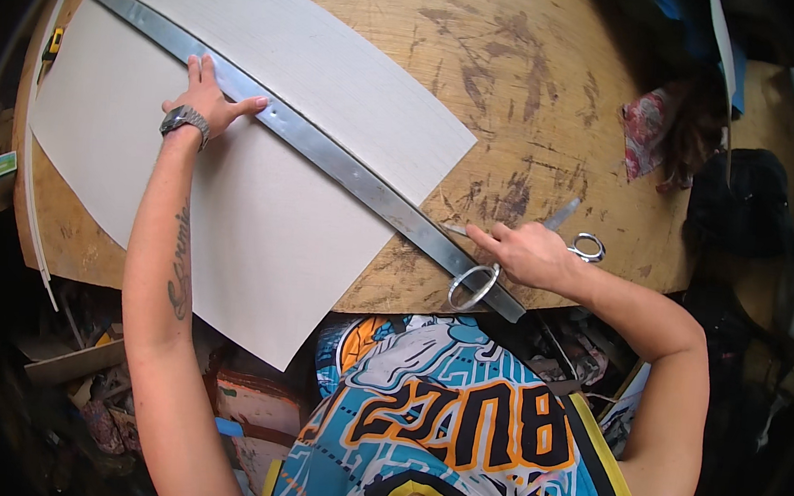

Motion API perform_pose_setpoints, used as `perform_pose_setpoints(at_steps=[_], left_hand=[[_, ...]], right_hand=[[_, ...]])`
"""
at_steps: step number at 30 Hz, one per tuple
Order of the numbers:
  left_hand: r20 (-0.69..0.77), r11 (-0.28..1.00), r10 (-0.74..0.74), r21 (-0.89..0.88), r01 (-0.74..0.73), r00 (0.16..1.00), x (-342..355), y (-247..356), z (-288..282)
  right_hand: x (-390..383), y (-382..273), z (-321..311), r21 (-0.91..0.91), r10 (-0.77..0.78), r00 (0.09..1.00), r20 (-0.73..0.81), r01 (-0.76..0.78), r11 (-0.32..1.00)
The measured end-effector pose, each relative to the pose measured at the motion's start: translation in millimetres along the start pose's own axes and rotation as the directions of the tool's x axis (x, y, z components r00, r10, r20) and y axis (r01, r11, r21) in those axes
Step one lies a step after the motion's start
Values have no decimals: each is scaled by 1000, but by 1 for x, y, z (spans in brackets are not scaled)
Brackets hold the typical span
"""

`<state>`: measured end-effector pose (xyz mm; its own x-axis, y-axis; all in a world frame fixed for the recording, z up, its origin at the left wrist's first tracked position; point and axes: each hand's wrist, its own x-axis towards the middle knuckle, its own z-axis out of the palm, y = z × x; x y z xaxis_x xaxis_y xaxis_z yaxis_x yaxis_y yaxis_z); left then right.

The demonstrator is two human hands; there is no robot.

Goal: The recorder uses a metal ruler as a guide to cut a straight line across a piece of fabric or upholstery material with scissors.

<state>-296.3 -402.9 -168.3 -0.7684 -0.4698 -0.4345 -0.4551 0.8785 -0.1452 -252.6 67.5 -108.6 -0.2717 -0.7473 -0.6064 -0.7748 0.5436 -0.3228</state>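
A white sheet [261, 200] lies on the wooden table, its near corner hanging past the front edge. Diagonally across it rests a long metal straightedge [347, 171], running from the far left to the near right. My left hand [205, 102], with a watch [185, 121] on its wrist, presses on the straightedge with fingers and thumb spread. By the straightedge's near end, my right hand [529, 254] is closed round the middle of a pair of scissors [474, 288] spread wide. One blade points left along my index finger; the other sticks out beyond the hand.
The worn wooden table [523, 71] carries dark stains. A yellow and black tape measure [54, 44] sits at its left edge. At the right are a red patterned cloth [647, 128] and a black bag [741, 200]. Scraps and a cardboard piece [76, 361] lie below, left.
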Motion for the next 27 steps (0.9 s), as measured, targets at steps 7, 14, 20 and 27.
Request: perform_pose_setpoints(at_steps=[7,14,20,27], left_hand=[[-3,995,-9,-101,8,1000,-3,-5,3],[-43,982,-9,-187,1,999,-49,-8,35],[-354,877,-110,-475,-77,929,-28,-15,64],[-327,837,-285,-543,68,901,27,-34,51]], right_hand=[[-27,-15,65,295,220,935,-279,-134,946],[-46,-55,174,534,454,782,-426,-188,824],[-47,-59,190,580,515,701,-494,-176,796],[-41,-57,171,632,547,736,-399,-211,745]])
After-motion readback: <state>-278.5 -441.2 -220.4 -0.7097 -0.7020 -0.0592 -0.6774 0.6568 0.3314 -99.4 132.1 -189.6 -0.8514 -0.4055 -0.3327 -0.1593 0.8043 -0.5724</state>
